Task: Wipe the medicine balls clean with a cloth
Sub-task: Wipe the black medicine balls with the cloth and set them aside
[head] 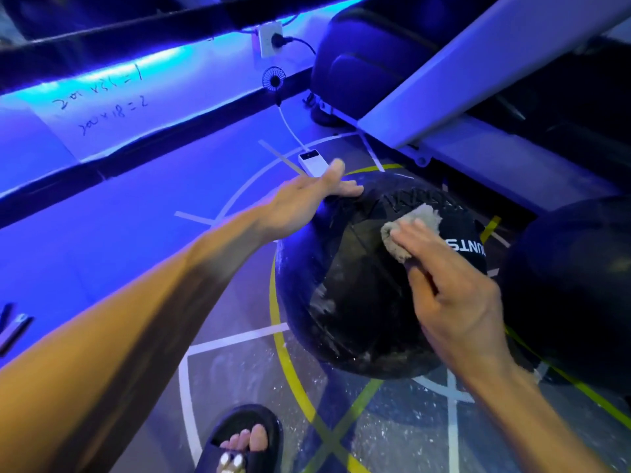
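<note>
1. Here, left hand (300, 203), fingers straight, braces the medicine ball (368, 295) on the floor between both hands, likely stopping roll.
2. Right hand (454, 295) presses cloth (409, 227) flat against its top.

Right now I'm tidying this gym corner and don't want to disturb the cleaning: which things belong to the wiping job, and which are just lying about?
Part of the job:
- black medicine ball, steadied by the left hand
- grey cloth, pressed on it by the right hand
- second dark ball, likely next

Just lying about:
- white power bank and its cable
- small fan
- wall socket
</note>
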Tool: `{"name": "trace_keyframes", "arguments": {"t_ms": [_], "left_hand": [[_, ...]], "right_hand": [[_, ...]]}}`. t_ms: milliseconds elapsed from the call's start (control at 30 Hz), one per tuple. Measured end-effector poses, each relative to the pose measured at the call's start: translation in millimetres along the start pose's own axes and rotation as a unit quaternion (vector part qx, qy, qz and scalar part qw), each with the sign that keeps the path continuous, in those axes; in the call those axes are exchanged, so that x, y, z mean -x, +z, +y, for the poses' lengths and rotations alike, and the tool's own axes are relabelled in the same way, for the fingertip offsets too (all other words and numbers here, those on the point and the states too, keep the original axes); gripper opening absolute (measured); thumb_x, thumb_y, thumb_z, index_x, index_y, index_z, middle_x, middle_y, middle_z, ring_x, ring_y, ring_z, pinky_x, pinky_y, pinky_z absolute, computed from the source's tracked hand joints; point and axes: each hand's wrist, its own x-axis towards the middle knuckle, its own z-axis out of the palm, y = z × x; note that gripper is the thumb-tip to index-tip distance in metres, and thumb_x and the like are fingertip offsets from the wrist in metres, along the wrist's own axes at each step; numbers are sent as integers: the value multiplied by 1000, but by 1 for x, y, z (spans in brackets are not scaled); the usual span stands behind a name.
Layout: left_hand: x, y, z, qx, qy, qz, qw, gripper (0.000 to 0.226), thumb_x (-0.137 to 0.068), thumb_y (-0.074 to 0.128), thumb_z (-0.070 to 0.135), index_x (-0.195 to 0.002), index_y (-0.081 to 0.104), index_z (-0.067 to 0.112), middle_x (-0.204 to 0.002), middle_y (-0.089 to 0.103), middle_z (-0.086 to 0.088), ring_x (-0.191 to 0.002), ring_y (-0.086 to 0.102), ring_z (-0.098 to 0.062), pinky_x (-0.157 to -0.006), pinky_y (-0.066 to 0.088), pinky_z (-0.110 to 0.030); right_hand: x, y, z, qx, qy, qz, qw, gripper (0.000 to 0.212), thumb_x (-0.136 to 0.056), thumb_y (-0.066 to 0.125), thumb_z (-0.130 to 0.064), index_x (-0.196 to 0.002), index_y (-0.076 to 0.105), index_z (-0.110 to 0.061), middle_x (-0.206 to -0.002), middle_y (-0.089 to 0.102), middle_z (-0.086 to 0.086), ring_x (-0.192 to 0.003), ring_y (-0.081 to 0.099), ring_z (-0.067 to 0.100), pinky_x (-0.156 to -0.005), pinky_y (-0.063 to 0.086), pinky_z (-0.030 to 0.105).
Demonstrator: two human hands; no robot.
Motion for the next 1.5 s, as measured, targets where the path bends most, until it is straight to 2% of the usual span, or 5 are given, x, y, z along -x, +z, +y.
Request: {"name": "trace_keyframes", "arguments": {"t_ms": [233, 467, 700, 1267, 1500], "left_hand": [[-4, -4, 9, 40, -33, -26, 998, 76, -102, 6, 70, -122, 74, 43, -146, 54, 27, -149, 25, 2, -125, 6, -33], [2, -2, 14, 51, -41, -1, 998, 75, -104, 7, 65, -122, 74, 38, -149, 52, 24, -145, 28, 3, -113, 8, -23], [2, -7, 11, 43, -44, -22, 998, 78, -101, 2, 70, -121, 74, 45, -148, 51, 28, -147, 27, 4, -127, 7, -37], [3, 4, -9, 14, 21, 12, 1000, 57, -106, 22, 63, -135, 65, 41, -147, 51, 30, -118, 40, 30, -103, 20, 0], [6, -4, -39, -123, 25, 42, 991, 103, -61, 58, 99, -148, 40, 46, -148, 50, 18, -143, 41, -11, -121, 32, -46]], "right_hand": [[41, 59, -50, 91, -309, -154, 934, 32, -102, 46, -5, -112, 75, -10, -121, 72, 6, -118, 66, 24, -118, 36, 38], [-39, 28, -18, 89, -104, -44, 990, 32, -98, 48, 4, -123, 67, -4, -133, 64, 13, -123, 60, 33, -107, 45, 45], [45, 82, -53, 129, -334, -175, 917, 18, -97, 57, -3, -93, 72, -13, -90, 71, 5, -95, 68, 26, -119, 33, 40], [69, 65, -44, 81, -296, -158, 938, 30, -103, 47, -4, -102, 74, -18, -105, 72, -3, -109, 66, 16, -113, 40, 32], [62, -7, -31, -190, 41, 4, 981, 37, -100, 56, -2, -118, 74, -29, -124, 70, -18, -117, 65, 3, -101, 51, 23]]}}
